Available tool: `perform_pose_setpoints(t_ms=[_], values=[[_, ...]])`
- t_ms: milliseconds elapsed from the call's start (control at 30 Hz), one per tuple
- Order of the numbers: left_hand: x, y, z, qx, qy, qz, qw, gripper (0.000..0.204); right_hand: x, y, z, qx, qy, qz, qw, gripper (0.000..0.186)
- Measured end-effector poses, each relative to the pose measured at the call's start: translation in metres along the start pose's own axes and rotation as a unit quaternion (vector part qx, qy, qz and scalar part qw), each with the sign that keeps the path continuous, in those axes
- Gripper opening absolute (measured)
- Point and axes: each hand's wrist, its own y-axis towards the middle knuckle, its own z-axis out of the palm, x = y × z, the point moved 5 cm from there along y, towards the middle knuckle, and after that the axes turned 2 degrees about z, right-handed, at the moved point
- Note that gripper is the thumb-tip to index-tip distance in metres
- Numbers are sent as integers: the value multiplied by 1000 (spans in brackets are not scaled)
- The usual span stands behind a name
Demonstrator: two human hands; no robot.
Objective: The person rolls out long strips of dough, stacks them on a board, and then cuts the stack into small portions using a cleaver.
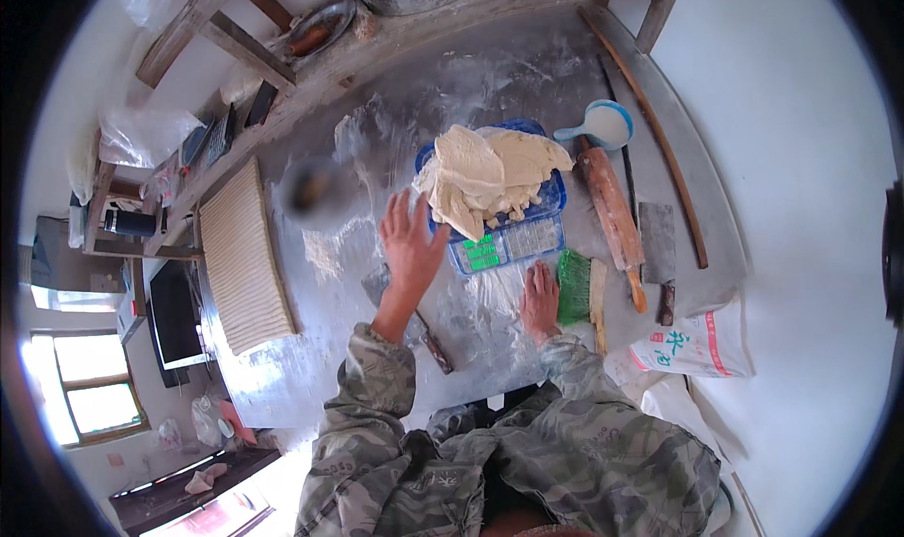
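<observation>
A large lump of pale dough [485, 175] lies heaped on a blue scale [556, 203], hanging over its edges. The display panel with green lit digits faces me. My left hand [412, 250] is open, fingers spread, at the dough's left edge; whether its fingertips touch the dough I cannot tell. Beneath that wrist lies a scraper [433, 347] with a dark handle, its blade partly covered. Flat on the metal tabletop [367, 386], my right hand [540, 302] rests open between the scale and a green-bristled brush [574, 288].
Right of the scale lie a wooden rolling pin [610, 208], a flat metal blade [656, 240], a long wooden stick [659, 142] and a blue-handled scoop [607, 125] of white powder. Pale ribbed strips [245, 259] lie at left. A wooden shelf [424, 27] borders the back; a white sack [702, 344] stands right.
</observation>
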Motion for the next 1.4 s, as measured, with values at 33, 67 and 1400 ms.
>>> perform_pose_setpoints(t_ms=[33,67,1400], values=[[15,-18,-5,2,-3,-27,1000,63,1,1,-3,6,8,4,1000,58],[18,-32,5,7,-28,-42,999,60,-18,0,-11,5,0,26,1000,57],[58,-318,76,248,44,-420,872,49,-137,-119,-98,134,-46,194,971,31]])
